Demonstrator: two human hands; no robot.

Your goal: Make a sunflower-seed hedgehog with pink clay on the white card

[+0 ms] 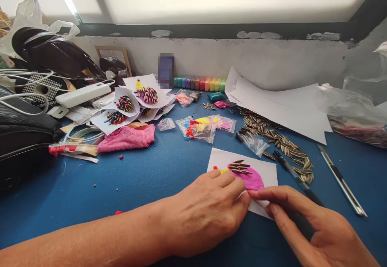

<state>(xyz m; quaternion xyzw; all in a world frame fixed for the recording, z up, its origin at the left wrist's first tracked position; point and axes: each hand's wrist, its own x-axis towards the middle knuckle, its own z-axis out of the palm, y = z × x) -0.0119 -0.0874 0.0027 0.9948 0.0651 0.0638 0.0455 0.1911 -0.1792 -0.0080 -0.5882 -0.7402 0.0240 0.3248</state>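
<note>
A white paper card (266, 170) lies on the blue table in front of me. It bears a flattened magenta clay shape (255, 179) with several striped sunflower seeds (240, 166) at its top left. Yellow clay (224, 171) and a red clay ball (215, 167) show at its left end. My left hand (211, 206) curls over the card's lower left, fingers closed; what they pinch is hidden. From the right, my right hand (317, 226) reaches in with fingers stretched, its fingertip touching a bit of red clay (248, 192) at the magenta shape's lower edge.
Loose sunflower seeds (279, 140), a black pen (290, 170) and a utility knife (341, 180) lie to the right. Opened clay packets (201, 128) sit behind the card. Finished seed-covered figures (146, 94), a pink cloth (127, 138) and a black bag (24, 138) occupy the left.
</note>
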